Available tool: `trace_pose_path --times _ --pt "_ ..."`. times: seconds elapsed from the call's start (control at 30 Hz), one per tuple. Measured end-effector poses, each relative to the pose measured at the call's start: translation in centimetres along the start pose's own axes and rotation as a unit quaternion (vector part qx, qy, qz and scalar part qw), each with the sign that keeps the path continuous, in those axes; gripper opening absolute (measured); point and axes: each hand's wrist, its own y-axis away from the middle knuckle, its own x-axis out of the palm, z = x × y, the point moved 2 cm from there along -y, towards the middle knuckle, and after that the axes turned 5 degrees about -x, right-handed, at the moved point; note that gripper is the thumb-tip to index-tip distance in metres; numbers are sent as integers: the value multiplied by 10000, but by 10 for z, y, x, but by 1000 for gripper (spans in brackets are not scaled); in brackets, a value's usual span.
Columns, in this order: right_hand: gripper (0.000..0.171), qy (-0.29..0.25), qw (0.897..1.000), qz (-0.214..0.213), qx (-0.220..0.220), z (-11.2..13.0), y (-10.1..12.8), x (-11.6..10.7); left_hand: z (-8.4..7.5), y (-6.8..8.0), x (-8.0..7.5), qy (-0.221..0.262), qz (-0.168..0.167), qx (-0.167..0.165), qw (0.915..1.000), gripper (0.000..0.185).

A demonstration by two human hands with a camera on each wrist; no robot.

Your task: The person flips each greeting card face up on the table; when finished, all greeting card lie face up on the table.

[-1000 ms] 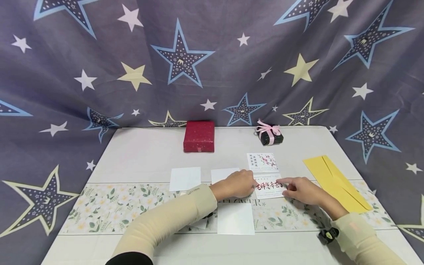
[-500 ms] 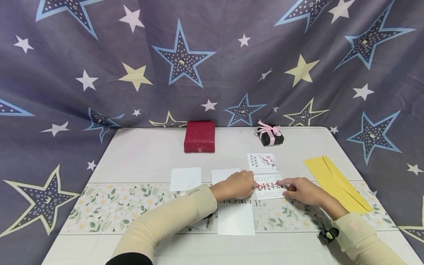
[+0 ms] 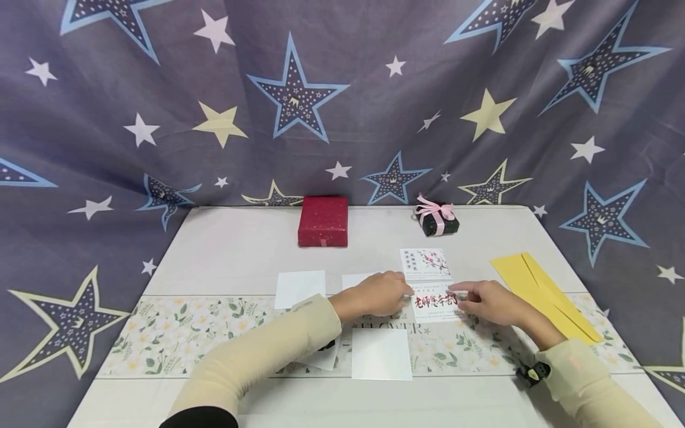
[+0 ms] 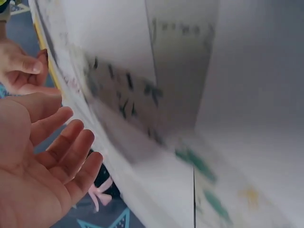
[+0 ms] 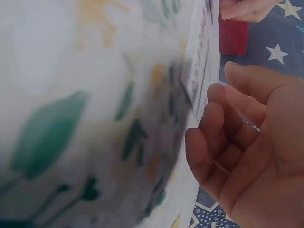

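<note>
A white card with red Chinese lettering (image 3: 436, 309) lies flat on the table in the head view. Right above it is a second white card with pink blossoms (image 3: 432, 260), their edges nearly meeting. My left hand (image 3: 381, 293) is at the lettered card's left edge, its fingers loosely bent in the left wrist view with nothing between them. At that card's right edge is my right hand (image 3: 492, 302), forefinger reaching to the upper corner. The right wrist view shows its fingers loosely curled and holding nothing. Whether either fingertip touches the card, I cannot tell.
Blank white cards lie left of the hands, one of them (image 3: 382, 355) in front and another (image 3: 301, 288) farther left. A yellow envelope (image 3: 546, 297) lies at the right. Behind stand a red box (image 3: 323, 222) and a small black gift box with pink ribbon (image 3: 437, 218).
My left hand has lifted and drawn slightly left from the lettered card. My right hand has risen slightly. The cards have hardly moved.
</note>
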Motion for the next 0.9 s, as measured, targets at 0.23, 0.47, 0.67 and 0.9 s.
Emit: trace_pose_path --times 0.23,0.47,0.67,0.9 --pt "42 -7 10000 -84 -19 5 -16 -4 26 12 -9 523 46 -483 9974 39" --pt "40 -53 9997 -222 -86 13 -46 3 57 34 -11 549 -20 -969 9938 46" --pt "40 -129 9995 -270 -126 19 -68 13 77 59 -5 597 -143 -1252 9902 56" --pt "42 -267 9993 -155 -191 30 -91 22 90 79 6 790 -158 -1420 9866 70"
